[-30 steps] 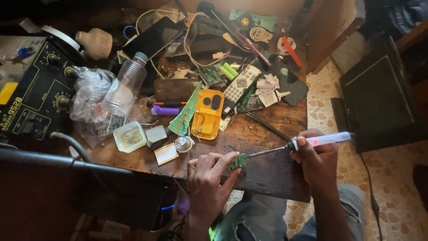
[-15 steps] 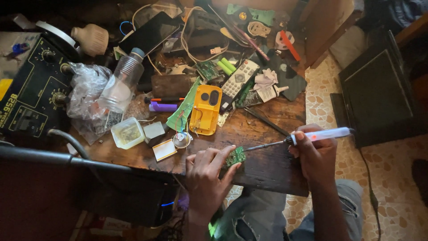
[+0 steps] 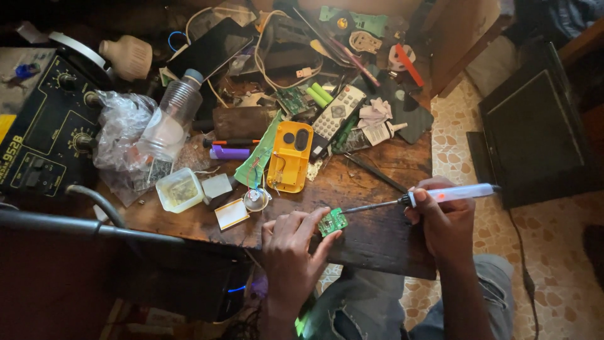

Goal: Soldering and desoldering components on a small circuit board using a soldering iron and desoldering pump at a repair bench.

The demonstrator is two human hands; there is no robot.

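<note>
My left hand [image 3: 290, 250] rests on the wooden bench [image 3: 371, 233] and pinches a small green circuit board [image 3: 332, 221] between its fingers and thumb. A white-handled soldering iron [image 3: 434, 196] is gripped in my right hand [image 3: 445, 217], its dark tip reaching left to the board's right edge. Both hands work near the front edge of the bench, above my knees in torn jeans.
Clutter fills the bench behind: a yellow casing [image 3: 290, 156], a grey remote control [image 3: 338, 119], a plastic bottle [image 3: 168, 119], a small square tub [image 3: 180, 190], a purple marker [image 3: 228, 152], cables. A black rework station [image 3: 44, 135] stands at left, a black monitor [image 3: 535, 135] on the tiled floor at right.
The hands stay on the board and the iron. My view has shifted slightly, and the iron's tip has stayed at the board's edge.
</note>
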